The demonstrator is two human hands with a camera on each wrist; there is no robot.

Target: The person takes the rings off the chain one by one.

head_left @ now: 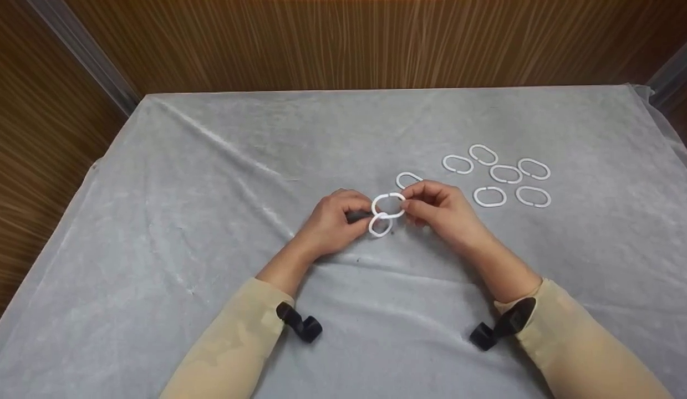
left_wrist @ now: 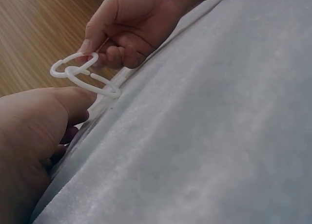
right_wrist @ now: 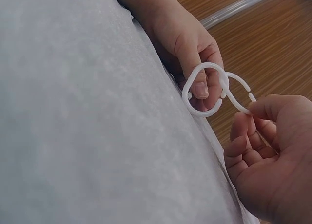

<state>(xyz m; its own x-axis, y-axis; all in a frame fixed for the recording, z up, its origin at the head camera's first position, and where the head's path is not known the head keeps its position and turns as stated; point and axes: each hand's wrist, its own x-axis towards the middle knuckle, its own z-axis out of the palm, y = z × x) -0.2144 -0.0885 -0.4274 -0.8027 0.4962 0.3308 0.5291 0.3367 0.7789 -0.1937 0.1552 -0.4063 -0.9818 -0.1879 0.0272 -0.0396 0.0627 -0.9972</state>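
Two white oval plastic links, each with a small gap in its loop, hang hooked through one another between my hands. My right hand [head_left: 440, 213] pinches the upper link [head_left: 373, 206] at its right end between thumb and forefinger. The lower link [right_wrist: 204, 114] is pinched by my left hand [head_left: 337, 221], its thumb tip lying within the loop in the right wrist view. In the left wrist view both links show just beyond the left thumb. Something dark [head_left: 358, 216] shows between the left fingers; I cannot tell what it is. Both hands are above the cloth.
A single loose link [head_left: 399, 178] lies just behind my right hand, partly hidden by it. Several more white links [head_left: 490, 205] lie spread to the right on the grey cloth [head_left: 210, 233]. Wood-grain panels [head_left: 343, 44] stand behind the table.
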